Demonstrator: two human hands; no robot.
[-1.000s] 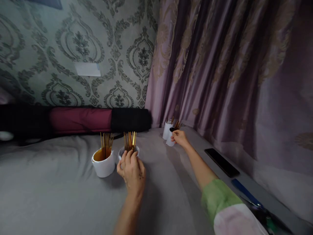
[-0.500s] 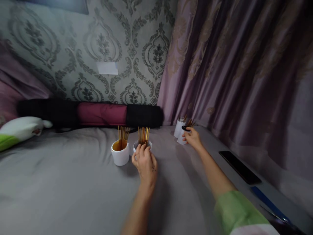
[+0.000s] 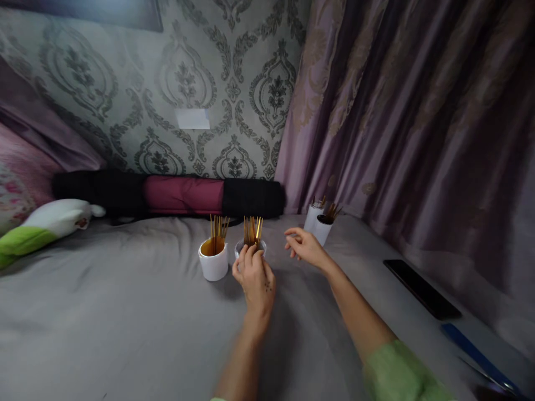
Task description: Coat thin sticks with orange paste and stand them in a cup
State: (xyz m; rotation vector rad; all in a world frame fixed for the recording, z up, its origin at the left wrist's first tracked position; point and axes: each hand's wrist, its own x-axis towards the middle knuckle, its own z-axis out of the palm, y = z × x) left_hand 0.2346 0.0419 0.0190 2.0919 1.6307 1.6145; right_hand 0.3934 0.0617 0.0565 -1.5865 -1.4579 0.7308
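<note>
My left hand (image 3: 256,281) is curled at the front rim of a cup (image 3: 263,246), its fingers closed on it and hiding much of it. Thin brown sticks (image 3: 252,229) stand up out of this cup. Close by on the left is a white cup (image 3: 214,267), amber inside, with similar sticks. My right hand (image 3: 306,245) is in the air between the held cup and two white containers; its fingers are loosely bent and apart, and I see nothing in them. The nearer container (image 3: 322,230) has a dark rim; the other container (image 3: 312,217) stands behind it. Both have sticks.
A grey cloth (image 3: 137,323) covers the surface. At the back lies a long black and maroon roll (image 3: 184,195). A white and green plush toy (image 3: 58,220) is at left. On the right are a phone (image 3: 422,288) and a blue strip-shaped object (image 3: 480,353), beside a curtain (image 3: 397,139).
My right hand has come away from the dark-rimmed container and moved left towards the held cup. My left hand stays at its cup. The view has shifted slightly.
</note>
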